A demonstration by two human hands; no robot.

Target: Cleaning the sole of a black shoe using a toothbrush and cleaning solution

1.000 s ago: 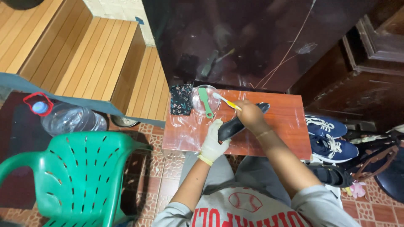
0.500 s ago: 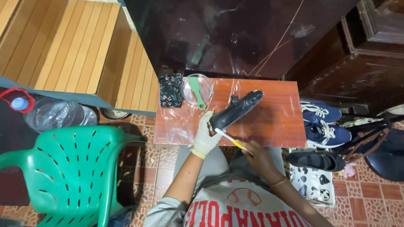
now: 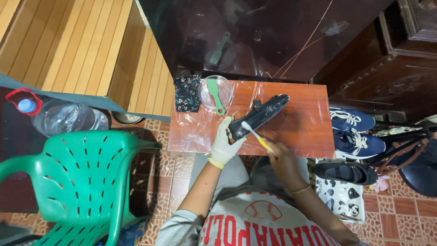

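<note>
My right hand [image 3: 281, 159] is now pulled back to the near edge of the table [image 3: 300, 132], where a second ago it reached over the far side near the bowl [image 3: 216, 93]. The toothbrush [image 3: 256, 135] now points its bristles at the near end of the black shoe [image 3: 258, 116], which my gloved left hand [image 3: 224, 145] has turned and lifted so its far end angles to the right.

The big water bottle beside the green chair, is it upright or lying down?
Lying down: the water bottle rests on its side, cap pointing left.
</note>
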